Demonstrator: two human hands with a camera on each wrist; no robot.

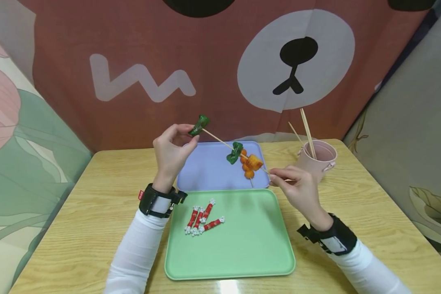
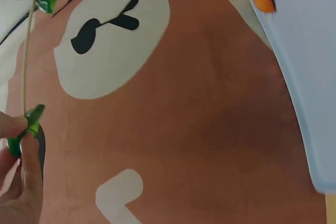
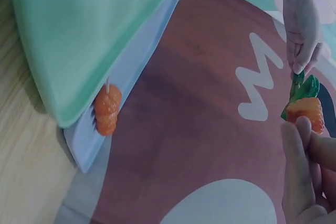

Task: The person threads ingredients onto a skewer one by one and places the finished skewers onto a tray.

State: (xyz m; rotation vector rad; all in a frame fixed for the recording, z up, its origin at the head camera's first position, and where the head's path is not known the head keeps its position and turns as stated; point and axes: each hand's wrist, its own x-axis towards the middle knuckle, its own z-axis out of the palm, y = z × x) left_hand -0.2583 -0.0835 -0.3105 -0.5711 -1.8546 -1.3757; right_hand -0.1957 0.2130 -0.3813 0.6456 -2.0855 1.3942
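Over the back tray, my left hand (image 1: 172, 154) pinches a glossy green pepper-like piece (image 1: 199, 125) at the tip of a thin wooden skewer (image 1: 217, 138). My right hand (image 1: 298, 188) pinches the skewer's other end between thumb and fingers. Threaded close to the right hand are an orange-brown chunk (image 1: 255, 162) and a second green piece (image 1: 234, 153). Bare stick shows between the two green pieces. In the left wrist view, thumb and fingers grip the tip piece (image 2: 29, 132) from both sides. The right fingertips sit right by the chunk (image 3: 306, 113) in the right wrist view.
On the blue tray (image 1: 206, 171) lies a skewer of orange balls (image 1: 249, 174). Several red-and-white wrapped sticks (image 1: 212, 224) lie on the green tray (image 1: 250, 249) in front. A pink bucket (image 1: 321, 161) holding wooden skewers (image 1: 308, 132) stands behind the right hand.
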